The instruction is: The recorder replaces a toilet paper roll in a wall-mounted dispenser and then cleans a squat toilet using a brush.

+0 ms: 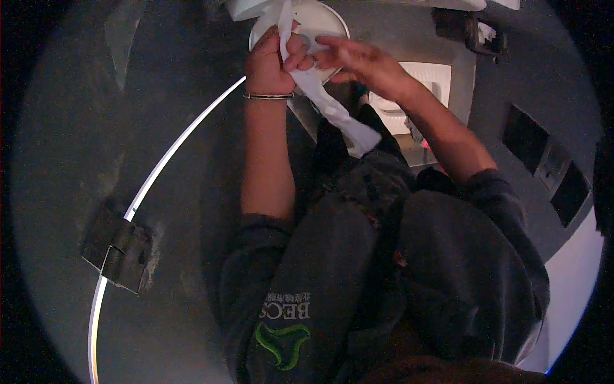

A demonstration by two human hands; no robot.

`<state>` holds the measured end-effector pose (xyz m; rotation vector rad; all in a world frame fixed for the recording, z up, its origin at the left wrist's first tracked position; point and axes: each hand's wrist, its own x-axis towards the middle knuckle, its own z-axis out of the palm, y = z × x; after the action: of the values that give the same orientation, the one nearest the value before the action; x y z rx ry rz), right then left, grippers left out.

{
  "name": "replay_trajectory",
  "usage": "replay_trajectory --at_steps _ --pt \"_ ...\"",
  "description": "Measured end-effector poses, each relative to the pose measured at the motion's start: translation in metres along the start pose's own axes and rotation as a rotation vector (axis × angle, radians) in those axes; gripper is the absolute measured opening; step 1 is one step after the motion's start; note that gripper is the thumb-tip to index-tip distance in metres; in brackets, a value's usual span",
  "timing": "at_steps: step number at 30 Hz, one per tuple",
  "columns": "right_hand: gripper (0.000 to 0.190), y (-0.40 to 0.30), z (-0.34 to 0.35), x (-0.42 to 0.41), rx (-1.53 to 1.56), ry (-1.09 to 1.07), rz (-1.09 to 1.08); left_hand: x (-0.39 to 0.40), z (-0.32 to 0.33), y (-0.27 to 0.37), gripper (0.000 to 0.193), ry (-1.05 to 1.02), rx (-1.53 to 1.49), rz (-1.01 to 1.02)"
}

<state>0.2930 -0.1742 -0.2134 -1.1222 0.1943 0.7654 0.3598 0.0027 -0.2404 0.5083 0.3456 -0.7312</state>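
Note:
My left hand is closed around a long strip of white cloth or paper, with a metal bangle on the wrist. The strip runs up past my fingers to the top edge and hangs down slantwise over my dark trousers. Just right of it my right hand is spread and slightly blurred, its fingertips close to the strip; it appears to hold nothing. Beneath both hands shows the white rim of a round basin or bowl, partly covered by them.
A white squat toilet lies in the floor to the right. A dark wall-mounted holder with white paper is at the upper right. On the left, a dark hinge-like fitting sits beside a bright white strip. Dark plates are on the right wall.

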Motion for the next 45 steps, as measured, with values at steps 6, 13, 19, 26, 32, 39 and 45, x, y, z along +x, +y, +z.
replay_trajectory --at_steps 6,13,19,26,32,39,45 --pt "0.045 0.000 -0.001 0.064 0.469 -0.006 0.053 0.013 -0.015 -0.001 0.022 -0.219 -0.061 -0.225" --pt "0.020 -0.005 0.010 0.094 -1.110 0.828 -0.665 0.015 0.000 -0.024 0.022 0.367 0.503 0.044" --pt "0.026 -0.019 0.039 0.071 -1.468 0.831 -0.423 0.003 -0.003 -0.023 0.030 0.390 1.036 0.600" --pt "0.039 -0.016 0.029 0.056 -1.257 0.716 -0.742 0.031 -0.007 -0.014 0.028 0.122 0.710 0.435" --pt "0.040 0.000 0.031 0.044 -0.107 0.541 -0.494 0.047 0.000 -0.018 0.023 0.102 -0.029 0.097" --pt "0.048 0.003 0.047 0.045 0.243 0.518 -0.304 0.039 -0.021 0.000 0.029 -0.453 -0.145 0.024" --pt "0.042 0.019 0.051 0.042 0.073 0.451 -0.348 0.049 -0.023 -0.004 0.037 -0.066 -0.195 -0.119"
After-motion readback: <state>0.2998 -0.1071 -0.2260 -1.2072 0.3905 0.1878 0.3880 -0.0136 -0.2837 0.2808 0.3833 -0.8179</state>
